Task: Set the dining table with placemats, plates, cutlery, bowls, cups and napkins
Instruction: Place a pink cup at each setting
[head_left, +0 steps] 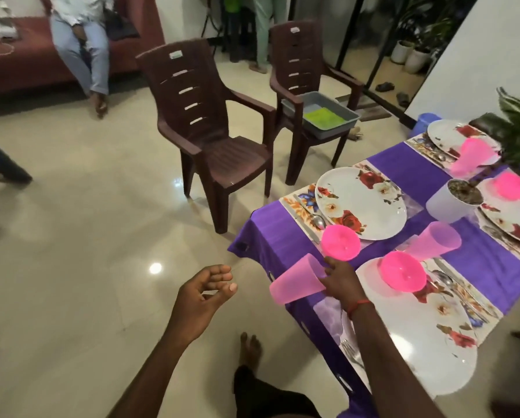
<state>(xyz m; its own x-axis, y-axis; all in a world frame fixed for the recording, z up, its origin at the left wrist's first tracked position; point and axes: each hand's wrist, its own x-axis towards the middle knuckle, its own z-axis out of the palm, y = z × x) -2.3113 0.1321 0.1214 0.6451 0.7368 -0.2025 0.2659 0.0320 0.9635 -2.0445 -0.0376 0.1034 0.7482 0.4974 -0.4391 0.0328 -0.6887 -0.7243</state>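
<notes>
Left hand point(204, 294) hangs over the floor, fingers loosely curled, nothing in it, so free for the next item, I'd say. Then the cup point(295, 282), tipped sideways with its mouth outward, and the right hand point(341, 282) gripping its base at the table point(271, 236) corner. It's likely bound for the setting just beyond: a bowl point(340, 242) by the plate point(364, 203), and no cup there yet.
</notes>
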